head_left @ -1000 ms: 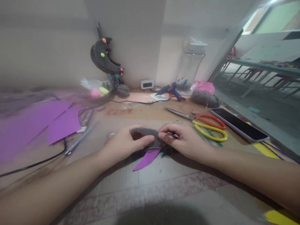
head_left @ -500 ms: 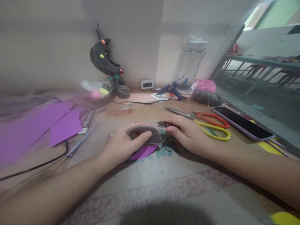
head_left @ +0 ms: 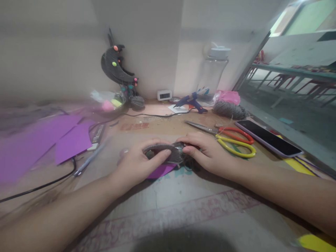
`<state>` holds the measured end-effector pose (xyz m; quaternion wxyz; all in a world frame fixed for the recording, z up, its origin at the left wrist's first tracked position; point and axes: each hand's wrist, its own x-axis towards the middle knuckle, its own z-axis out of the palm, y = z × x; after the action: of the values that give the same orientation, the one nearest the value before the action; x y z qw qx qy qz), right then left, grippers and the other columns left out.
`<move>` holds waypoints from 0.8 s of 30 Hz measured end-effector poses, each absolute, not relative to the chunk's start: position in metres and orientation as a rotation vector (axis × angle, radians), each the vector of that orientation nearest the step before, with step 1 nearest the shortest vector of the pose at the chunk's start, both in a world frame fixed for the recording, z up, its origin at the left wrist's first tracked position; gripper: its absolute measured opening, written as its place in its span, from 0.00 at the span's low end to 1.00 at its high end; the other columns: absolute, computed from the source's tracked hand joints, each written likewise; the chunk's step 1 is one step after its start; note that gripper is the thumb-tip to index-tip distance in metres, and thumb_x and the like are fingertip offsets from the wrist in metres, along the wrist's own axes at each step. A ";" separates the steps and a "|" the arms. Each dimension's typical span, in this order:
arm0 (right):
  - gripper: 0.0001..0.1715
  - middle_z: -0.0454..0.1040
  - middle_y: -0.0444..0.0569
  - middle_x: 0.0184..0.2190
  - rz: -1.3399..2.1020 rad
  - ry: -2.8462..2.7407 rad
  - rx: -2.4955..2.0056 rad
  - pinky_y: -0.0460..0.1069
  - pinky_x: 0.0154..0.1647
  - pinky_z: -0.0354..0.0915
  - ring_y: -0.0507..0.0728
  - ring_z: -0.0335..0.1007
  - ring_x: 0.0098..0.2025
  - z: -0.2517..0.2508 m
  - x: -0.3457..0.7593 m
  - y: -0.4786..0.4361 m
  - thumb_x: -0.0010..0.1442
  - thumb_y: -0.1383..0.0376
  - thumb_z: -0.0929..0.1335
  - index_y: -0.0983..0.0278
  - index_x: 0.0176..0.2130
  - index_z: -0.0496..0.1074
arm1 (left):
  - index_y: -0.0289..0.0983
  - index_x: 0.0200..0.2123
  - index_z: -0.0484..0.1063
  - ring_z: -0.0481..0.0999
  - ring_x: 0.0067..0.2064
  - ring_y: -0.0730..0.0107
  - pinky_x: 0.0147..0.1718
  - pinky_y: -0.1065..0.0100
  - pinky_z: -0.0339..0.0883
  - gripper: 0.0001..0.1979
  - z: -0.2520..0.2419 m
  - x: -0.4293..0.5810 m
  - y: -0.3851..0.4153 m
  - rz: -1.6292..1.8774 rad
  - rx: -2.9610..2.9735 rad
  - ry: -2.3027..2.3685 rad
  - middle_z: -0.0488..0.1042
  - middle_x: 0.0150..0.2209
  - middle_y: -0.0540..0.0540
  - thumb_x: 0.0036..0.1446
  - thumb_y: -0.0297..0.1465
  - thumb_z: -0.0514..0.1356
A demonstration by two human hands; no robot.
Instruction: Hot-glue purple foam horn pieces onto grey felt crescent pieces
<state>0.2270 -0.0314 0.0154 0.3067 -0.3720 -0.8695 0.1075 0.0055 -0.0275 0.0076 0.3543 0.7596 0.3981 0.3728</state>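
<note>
My left hand (head_left: 140,159) is closed around a grey crescent-shaped piece (head_left: 172,154), thumb on its near face and fingers behind it. My right hand (head_left: 202,150) pinches a small dark piece (head_left: 180,145) against the crescent's right end. The small piece's kind is unclear, and the fingers partly cover it. Loose dark strands (head_left: 187,161) hang beneath the right fingertips. Under the crescent lies a purple sheet (head_left: 161,171).
Scissors (head_left: 236,146) and a phone (head_left: 270,138) lie to the right. Behind are a blue glue gun (head_left: 193,102), grey yarn (head_left: 231,110), a clear bottle (head_left: 214,75) and a small clock (head_left: 164,95). Purple sheets (head_left: 73,141) and a pen (head_left: 88,162) lie left. A dark crescent ornament (head_left: 112,66) stands against the wall.
My right hand has moved slightly left, bringing the small dark piece from beside the crescent onto its right end. My left hand keeps its hold.
</note>
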 end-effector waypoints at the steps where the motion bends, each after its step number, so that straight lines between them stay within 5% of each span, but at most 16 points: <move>1: 0.15 0.77 0.50 0.36 0.285 -2.303 -0.982 0.50 0.40 0.63 0.56 0.71 0.39 0.016 0.227 -0.031 0.66 0.63 0.62 0.65 0.46 0.73 | 0.41 0.38 0.77 0.76 0.42 0.67 0.44 0.67 0.69 0.08 0.008 0.006 -0.028 0.967 1.966 1.025 0.79 0.39 0.49 0.57 0.34 0.60; 24: 0.15 0.79 0.51 0.42 0.432 -2.111 -1.166 0.51 0.44 0.69 0.57 0.75 0.43 0.015 0.227 -0.030 0.63 0.62 0.64 0.65 0.45 0.76 | 0.42 0.40 0.77 0.78 0.42 0.63 0.44 0.63 0.71 0.11 0.006 0.006 -0.025 0.980 1.820 1.116 0.80 0.41 0.48 0.55 0.38 0.61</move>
<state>0.2265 -0.0297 0.0145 0.3392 -0.4477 -0.8106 0.1657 0.0059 -0.0250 0.0061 0.3861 0.7146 0.4383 0.3848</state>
